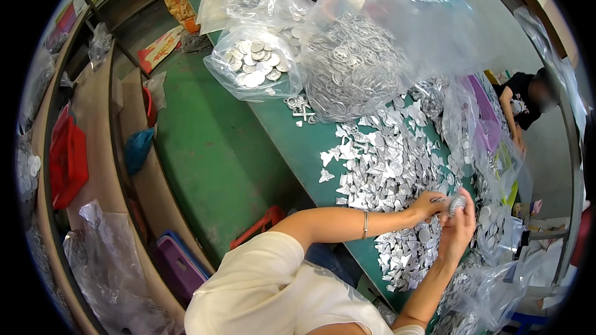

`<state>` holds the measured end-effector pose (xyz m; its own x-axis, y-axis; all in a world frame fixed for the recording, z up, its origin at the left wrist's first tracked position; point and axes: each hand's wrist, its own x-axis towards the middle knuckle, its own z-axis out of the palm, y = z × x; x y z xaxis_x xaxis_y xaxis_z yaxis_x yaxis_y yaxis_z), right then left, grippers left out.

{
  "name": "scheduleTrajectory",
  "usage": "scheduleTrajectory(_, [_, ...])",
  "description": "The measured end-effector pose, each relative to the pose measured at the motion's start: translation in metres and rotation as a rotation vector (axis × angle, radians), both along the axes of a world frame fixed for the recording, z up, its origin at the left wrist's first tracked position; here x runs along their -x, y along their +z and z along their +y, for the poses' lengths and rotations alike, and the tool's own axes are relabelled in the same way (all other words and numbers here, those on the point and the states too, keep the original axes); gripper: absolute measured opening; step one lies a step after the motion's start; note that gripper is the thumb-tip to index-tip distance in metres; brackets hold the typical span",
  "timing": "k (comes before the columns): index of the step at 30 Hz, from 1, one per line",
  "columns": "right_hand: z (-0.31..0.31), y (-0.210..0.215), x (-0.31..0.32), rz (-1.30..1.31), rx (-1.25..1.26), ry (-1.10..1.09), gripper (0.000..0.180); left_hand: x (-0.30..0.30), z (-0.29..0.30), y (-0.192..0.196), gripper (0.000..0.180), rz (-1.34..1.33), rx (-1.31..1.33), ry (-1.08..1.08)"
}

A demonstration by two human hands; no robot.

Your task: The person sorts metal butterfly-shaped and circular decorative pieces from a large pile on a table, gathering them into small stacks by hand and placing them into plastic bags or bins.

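Fingers [470, 209] around stacked discs [457, 204], silvery grey, round, ridged-looking

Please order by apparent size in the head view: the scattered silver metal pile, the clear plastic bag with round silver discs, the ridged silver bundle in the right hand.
1. Silver metal pile
2. Clear plastic bag
3. Silver bundle in the right hand

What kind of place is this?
Probably a workshop for small parts: a green table heaped with silvery pieces, a big clear bag packed with more, and shelving on the left.
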<state>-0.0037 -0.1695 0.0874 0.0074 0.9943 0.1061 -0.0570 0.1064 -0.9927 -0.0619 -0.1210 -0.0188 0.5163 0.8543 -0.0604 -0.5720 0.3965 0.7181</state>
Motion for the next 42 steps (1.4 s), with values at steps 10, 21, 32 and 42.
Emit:
scheduleTrajectory(10, [0.058, -0.036, 0.236, 0.207, 0.796, 0.832, 0.033, -0.035, 0.013, -0.036, 0.019, -0.172, -0.19, 0.191])
scheduleTrajectory(21, [0.059, -0.02, 0.192, 0.172, 0.55, 0.782, 0.03, -0.028, 0.013, -0.036, 0.016, -0.121, -0.252, 0.358])
scheduleTrajectory(32, [0.011, -0.08, -0.125, -0.388, 0.188, -0.482, 0.02, -0.001, 0.007, 0.001, 0.016, -0.078, 0.023, 0.295])
scheduleTrajectory(42, [0.088, -0.13, -0.099, -1.333, -0.151, -0.528, 0.031, 0.006, 0.01, 0.002, 0.016, -0.07, -0.005, 0.434])
